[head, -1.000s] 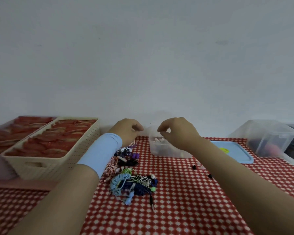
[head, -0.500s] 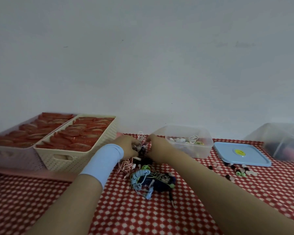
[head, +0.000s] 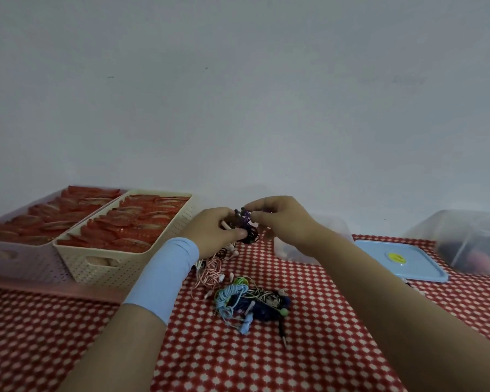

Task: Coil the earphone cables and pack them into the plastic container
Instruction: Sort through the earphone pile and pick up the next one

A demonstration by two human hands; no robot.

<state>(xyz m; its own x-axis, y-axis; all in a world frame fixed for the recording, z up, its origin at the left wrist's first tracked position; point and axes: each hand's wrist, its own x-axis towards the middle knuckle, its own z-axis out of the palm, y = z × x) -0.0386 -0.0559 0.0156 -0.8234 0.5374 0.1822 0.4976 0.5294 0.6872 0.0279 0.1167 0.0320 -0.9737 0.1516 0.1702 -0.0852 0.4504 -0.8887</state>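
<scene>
Where the two hands meet above the red checked cloth, the left hand grips a dark purple earphone cable in curled fingers, and the right hand pinches its upper end between thumb and fingertips. Clear plastic container just behind the right hand, largely hidden; blue lid beside it. Tangled earphones lie on the cloth below the hands; cream basket at left

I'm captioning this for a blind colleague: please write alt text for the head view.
The left hand and right hand pinch a dark purple earphone cable above a red checked tablecloth. Tangled earphones lie nearer; two baskets stand left, a clear container and blue lid right.
</scene>
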